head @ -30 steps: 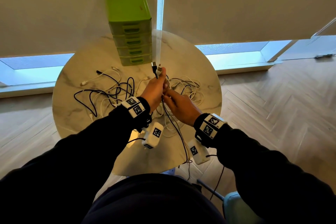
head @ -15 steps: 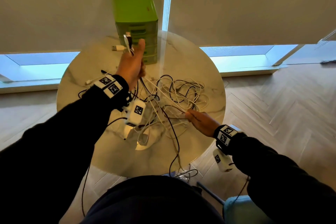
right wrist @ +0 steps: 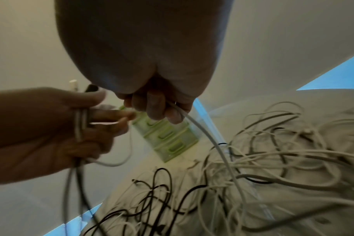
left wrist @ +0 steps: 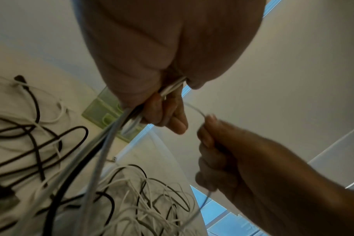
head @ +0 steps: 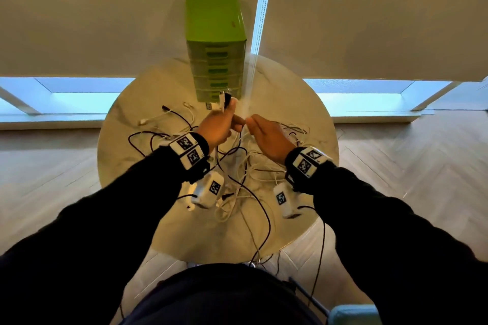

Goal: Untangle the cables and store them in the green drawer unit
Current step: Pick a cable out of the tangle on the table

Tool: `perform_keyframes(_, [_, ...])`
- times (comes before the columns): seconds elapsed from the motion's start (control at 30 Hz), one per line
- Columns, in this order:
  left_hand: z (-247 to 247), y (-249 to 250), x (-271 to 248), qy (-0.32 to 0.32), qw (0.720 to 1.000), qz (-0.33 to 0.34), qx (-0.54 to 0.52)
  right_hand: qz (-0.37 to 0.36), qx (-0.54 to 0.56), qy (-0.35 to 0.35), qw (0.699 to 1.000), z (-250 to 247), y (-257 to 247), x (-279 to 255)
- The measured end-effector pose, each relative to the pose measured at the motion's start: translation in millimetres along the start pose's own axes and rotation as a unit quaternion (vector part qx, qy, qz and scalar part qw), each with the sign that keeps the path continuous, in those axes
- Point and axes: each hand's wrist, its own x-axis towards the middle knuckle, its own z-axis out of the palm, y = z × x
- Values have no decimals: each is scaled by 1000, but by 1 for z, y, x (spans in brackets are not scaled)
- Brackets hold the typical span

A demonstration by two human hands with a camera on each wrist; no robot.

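- My left hand (head: 220, 125) grips several cable ends (head: 225, 96) raised, so the strands hang apart
- My right hand (head: 266, 137) pinches one white cable (right wrist: 204, 132), I think to trace it out
- The tangle (head: 237, 163) lies on the table (head: 303, 119), the drawer unit (head: 215, 45) shut behind it
- No readable writing

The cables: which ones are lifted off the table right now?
The white and black cables gripped in the left hand, their plugs sticking up above its thumb. The right hand pinches one white cable; the rest lie tangled on the table.

Round marble table (head: 303, 103), herringbone wood floor (head: 396, 166)
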Motion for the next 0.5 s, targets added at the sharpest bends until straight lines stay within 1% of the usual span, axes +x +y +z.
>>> perform_keyframes(0.1, [4,0,3,25,997,-1,-74,-32,-28,-54,998,12,-17,6])
perform_keyframes(0.17, [1,3,5,39,992,5,-124,-43,-26,-66,997,16,-22,8])
perform_keyframes(0.27, [-5,8,4,46,985,29,-165,-42,6,-81,996,17,-27,6])
perform_keyframes(0.37, [-8,6,5,59,978,45,-194,-46,16,-106,993,18,-26,0])
perform_keyframes(0.5, [-15,9,10,77,955,57,-282,-53,34,-124,990,22,-9,-8])
